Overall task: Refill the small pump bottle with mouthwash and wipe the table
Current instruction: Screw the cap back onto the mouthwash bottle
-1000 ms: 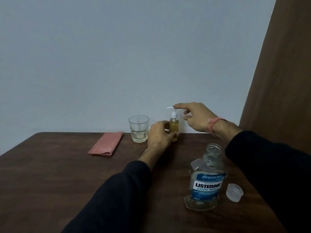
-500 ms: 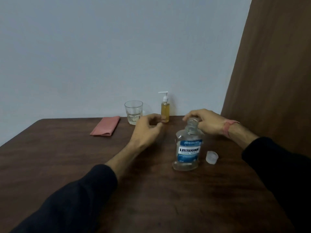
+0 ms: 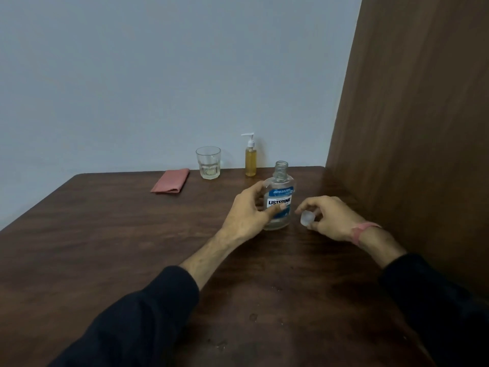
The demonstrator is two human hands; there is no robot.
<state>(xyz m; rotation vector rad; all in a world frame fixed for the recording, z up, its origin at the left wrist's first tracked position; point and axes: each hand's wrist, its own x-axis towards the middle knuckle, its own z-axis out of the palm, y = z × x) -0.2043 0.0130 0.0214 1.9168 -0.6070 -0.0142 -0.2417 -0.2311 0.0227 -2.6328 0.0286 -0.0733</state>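
Home rm: wood table (image 3: 105, 247), tumbler (image 3: 208, 162)

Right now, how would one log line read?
left hand: grips mouthwash bottle | right hand: holds cap | bottle: open, upright

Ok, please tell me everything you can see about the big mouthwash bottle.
The mouthwash bottle is clear plastic with a blue and white label reading LISTERINE. It stands upright on the brown table, its threaded neck open, without a cap. It looks almost empty. The left hand grips its body from the left side, thumb across the label.
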